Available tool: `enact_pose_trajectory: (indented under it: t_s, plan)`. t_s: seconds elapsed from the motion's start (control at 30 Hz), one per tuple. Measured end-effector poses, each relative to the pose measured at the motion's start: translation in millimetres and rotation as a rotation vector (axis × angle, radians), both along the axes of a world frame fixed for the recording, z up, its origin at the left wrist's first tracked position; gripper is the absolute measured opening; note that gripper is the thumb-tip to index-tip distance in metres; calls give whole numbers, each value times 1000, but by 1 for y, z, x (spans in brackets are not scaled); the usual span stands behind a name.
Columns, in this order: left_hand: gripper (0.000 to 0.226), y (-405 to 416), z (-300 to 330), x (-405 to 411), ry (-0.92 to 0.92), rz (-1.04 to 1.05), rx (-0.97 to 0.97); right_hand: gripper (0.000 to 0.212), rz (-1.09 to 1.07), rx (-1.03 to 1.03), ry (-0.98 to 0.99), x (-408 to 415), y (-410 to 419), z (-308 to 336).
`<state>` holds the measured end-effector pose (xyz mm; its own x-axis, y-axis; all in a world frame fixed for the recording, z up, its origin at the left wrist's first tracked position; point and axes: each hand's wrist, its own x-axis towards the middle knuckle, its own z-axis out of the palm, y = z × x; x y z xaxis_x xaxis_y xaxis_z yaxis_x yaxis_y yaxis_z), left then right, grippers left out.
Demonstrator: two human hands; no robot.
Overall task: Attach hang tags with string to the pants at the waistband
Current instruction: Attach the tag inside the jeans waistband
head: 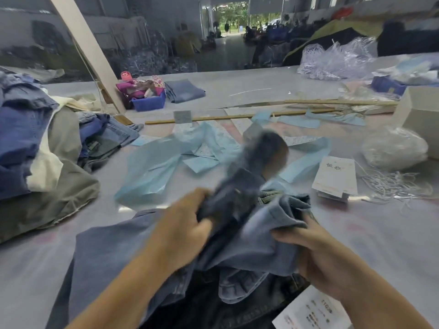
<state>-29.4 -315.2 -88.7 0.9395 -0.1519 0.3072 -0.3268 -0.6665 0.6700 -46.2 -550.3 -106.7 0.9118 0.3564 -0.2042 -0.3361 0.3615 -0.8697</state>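
A pair of blue denim pants [114, 252] lies bunched on the table right in front of me. My left hand [183, 224] grips a dark, motion-blurred fold of the denim that rises toward the table's middle. My right hand [316, 255] grips a lighter blue fold of the same pants at the right. A stack of white hang tags [335, 176] lies to the right, beside a tangle of white strings [392, 186]. Another white printed tag [313, 309] shows at the bottom right, under my right wrist.
A heap of folded jeans and grey pants [40, 150] fills the left side. Light blue plastic bags [152, 167] and paper slips lie across the middle. A blue bin [149, 102], wooden sticks [237, 116], a white box [420, 115] and clear plastic bundles [392, 148] stand farther back and right.
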Motion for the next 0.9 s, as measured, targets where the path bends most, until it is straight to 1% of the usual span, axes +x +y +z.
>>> enact_pose_trajectory:
  t_s: [0.03,0.07,0.1,0.13,0.17,0.2,0.27,0.37,0.43,0.5,0.53,0.57,0.6,0.63,0.67,0.7,0.77,0.83,0.9]
  plan:
    - [26,2,-9,-3,81,-70,157,64,-39,-46,31,3,2,0]
    - [37,5,-20,-7,146,-110,323,58,-104,-94,71,7,5,-3]
    - [53,8,-31,-11,182,-96,495,50,-179,-140,104,10,8,-6]
    - [67,11,-39,-15,195,-24,655,47,-246,-185,124,14,10,-10]
    - [74,13,-43,-16,194,69,766,46,-307,-232,133,17,13,-14]
    - [78,14,-43,-15,191,140,804,46,-350,-289,129,18,15,-17]
    - [78,20,-45,-9,192,176,773,41,-362,-448,100,18,16,-20]
    - [75,26,-42,-1,236,118,806,28,-205,-858,9,13,15,-17]
    - [65,28,-40,0,217,119,806,26,-80,-1010,-22,7,17,-16]
    - [46,34,-33,4,140,179,766,32,28,-1090,-80,2,20,-16]
    - [39,37,-27,6,92,220,740,38,72,-1033,-60,-2,21,-18]
    - [36,41,-21,8,48,254,719,39,121,-919,1,-6,23,-19]
    - [35,45,-15,9,13,275,708,32,167,-809,68,-10,25,-21]
    - [33,49,-11,9,-11,285,705,24,177,-720,83,-12,27,-25]
    - [31,52,-7,8,-26,286,703,21,136,-688,53,-13,28,-31]
    - [30,54,-4,5,-35,282,706,21,52,-649,15,-13,30,-36]
    - [29,55,6,-3,-60,280,714,31,-159,-561,-3,-11,36,-41]
    - [31,60,20,-9,-117,310,712,38,-320,-399,35,-10,36,-36]
    - [32,68,37,-16,-213,339,667,37,-391,-291,-70,-8,30,-23]
